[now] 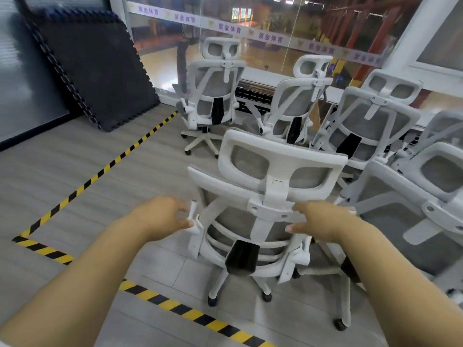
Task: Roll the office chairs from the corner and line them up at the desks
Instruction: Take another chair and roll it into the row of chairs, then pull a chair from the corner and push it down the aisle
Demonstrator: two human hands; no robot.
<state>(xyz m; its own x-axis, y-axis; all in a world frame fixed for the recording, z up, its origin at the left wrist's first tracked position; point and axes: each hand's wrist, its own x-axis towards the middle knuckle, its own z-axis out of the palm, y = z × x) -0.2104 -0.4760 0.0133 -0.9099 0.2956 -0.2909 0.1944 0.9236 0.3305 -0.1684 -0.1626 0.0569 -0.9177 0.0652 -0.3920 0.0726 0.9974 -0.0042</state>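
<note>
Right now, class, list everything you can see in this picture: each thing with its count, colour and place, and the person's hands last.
nearest chair: one, white frame with grey mesh, centre, its back to the camera
other chairs: at least four, white and grey, clustered by the window
foam mats: a stack, black, leaning at the left wall
tape: two lines, yellow and black, on the grey floor
window: one, with a strip of purple lettering, behind the chairs
left hand: grips the nearest chair's left side
right hand: grips its back bar
</note>
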